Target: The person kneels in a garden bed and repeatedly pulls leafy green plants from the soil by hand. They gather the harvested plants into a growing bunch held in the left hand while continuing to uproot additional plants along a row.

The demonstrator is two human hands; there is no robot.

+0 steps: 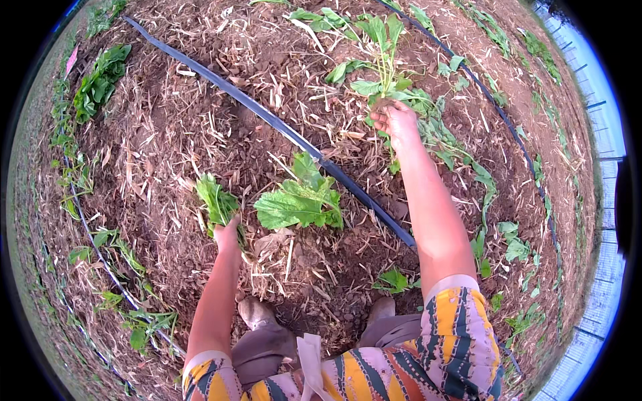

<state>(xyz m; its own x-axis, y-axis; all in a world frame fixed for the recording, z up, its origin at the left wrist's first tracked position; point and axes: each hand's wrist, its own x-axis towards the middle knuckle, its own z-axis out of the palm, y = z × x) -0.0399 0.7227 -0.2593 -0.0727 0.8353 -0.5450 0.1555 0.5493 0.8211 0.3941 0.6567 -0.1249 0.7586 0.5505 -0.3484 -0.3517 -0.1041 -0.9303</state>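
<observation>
My left hand (pixel 228 233) is closed on a bunch of green leaves (pixel 216 199), low over the straw-strewn soil. Just right of it, a broad-leaved green plant (pixel 301 200) stands in the soil beside the black drip tape (pixel 281 128). Farther out on the right, my right hand (pixel 393 120) grips an uprooted leafy plant (pixel 385 70) by its root end, with a brownish clump of roots at the fingers and the stems pointing away from me. Wilted green plants (pixel 444 133) lie on the ground beside and beyond that hand. The palm side of my left hand is hidden.
A heap of green leaves (pixel 103 82) lies at the upper left near a pink marker (pixel 71 61). A second drip line (pixel 506 118) runs along the right, another (pixel 95 245) along the left. My shoes (pixel 257 313) stand below a small plant (pixel 393 280). A fence (pixel 604 200) borders the right.
</observation>
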